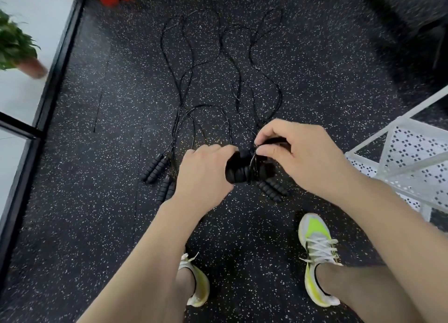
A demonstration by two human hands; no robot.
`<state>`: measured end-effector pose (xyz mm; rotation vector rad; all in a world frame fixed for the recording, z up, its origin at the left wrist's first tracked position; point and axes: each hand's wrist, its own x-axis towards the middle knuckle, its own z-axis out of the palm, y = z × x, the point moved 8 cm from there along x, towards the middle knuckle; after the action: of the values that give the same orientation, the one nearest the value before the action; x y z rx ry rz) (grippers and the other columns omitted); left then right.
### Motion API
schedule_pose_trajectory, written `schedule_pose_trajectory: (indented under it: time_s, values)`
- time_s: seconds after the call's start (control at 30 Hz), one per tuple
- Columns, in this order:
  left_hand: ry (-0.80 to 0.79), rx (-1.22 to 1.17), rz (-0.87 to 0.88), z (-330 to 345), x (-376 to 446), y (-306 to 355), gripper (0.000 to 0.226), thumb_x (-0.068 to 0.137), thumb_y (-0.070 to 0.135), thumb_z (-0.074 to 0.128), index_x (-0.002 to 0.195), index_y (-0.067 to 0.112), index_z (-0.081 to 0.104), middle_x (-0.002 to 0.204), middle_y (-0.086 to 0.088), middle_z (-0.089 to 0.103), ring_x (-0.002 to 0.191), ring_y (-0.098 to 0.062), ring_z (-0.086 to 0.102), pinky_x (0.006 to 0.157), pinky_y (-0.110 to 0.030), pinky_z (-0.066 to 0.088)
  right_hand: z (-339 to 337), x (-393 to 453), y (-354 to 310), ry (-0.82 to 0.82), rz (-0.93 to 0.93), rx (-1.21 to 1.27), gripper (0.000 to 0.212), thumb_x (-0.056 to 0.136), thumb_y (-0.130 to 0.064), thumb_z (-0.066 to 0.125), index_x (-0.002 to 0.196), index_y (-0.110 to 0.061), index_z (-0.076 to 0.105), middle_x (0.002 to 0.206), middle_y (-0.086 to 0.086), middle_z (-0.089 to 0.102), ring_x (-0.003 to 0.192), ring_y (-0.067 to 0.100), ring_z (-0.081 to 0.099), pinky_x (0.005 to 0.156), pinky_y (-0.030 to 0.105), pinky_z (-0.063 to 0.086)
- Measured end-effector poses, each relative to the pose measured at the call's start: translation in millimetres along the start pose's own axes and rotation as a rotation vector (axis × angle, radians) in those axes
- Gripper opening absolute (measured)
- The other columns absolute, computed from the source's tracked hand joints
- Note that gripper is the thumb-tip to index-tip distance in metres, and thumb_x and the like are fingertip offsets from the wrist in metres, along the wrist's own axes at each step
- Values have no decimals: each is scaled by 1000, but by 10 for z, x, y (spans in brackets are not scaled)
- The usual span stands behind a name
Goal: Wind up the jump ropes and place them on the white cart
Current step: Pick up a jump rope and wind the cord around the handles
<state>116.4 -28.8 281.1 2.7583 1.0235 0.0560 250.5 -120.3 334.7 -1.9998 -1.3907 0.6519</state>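
Jump rope handles (242, 170) are gripped by the left hand (203, 175) while right hand (298, 155) fingers pinch the cord.

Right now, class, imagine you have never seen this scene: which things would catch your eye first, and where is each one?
First, the two hands at centre: the left hand grips a pair of black foam handles while the right hand pinches the thin cord at them. Beyond them, more black jump ropes lie snaking over the speckled floor. The white cart stands at the right edge, and neon-yellow shoes show below.
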Motion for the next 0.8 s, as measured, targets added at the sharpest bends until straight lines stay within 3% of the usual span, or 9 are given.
schedule_pose_trajectory:
  time_s: [0.17, 0.33, 0.5, 0.6, 0.7, 0.8]
  values:
    - [8, -14, 122, 15, -35, 166, 44, 78, 26, 74, 119, 30, 62, 96, 6, 63, 95, -26, 60, 81, -40, 43, -128, 60, 182, -19, 36, 99, 11, 86, -26, 78, 87, -37, 77, 89, -26, 70, 90, -5, 62, 74, 4, 39]
    - [88, -12, 229, -24, -54, 254, 52, 63, 22, 85, 112, 26, 68, 85, 6, 66, 81, -27, 63, 71, -40, 46, -149, 79, 299, -37, 77, 170, 7, 81, -32, 81, 84, -37, 79, 91, -21, 73, 91, -2, 64, 82, 15, 45]
    - [134, -65, 298, -99, -88, 343, 47, 66, 22, 83, 111, 24, 69, 84, 7, 66, 78, -26, 62, 70, -40, 48, -100, 89, 350, -72, 95, 268, 7, 82, -26, 81, 82, -33, 80, 77, -22, 73, 72, -9, 62, 66, 4, 37]
    - [158, -120, 295, -155, -95, 346, 45, 70, 25, 76, 114, 26, 68, 84, 8, 65, 80, -25, 60, 72, -41, 47, -71, 99, 377, -136, 84, 324, 7, 87, -21, 77, 87, -28, 80, 79, -21, 75, 72, -9, 65, 70, 3, 40]
    - [169, -199, 240, -215, -88, 313, 44, 72, 27, 76, 115, 31, 67, 86, 11, 63, 83, -22, 57, 77, -41, 45, 36, 114, 409, -161, 105, 449, 11, 94, -20, 68, 91, -22, 79, 88, -11, 78, 84, 0, 69, 80, 13, 48]
    - [184, -301, 155, -315, -82, 278, 47, 69, 26, 78, 111, 37, 61, 87, 13, 62, 85, -19, 54, 81, -42, 46, 256, 88, 468, -137, 218, 809, 18, 95, -20, 62, 85, -13, 75, 85, 4, 70, 78, 16, 62, 75, 28, 49]
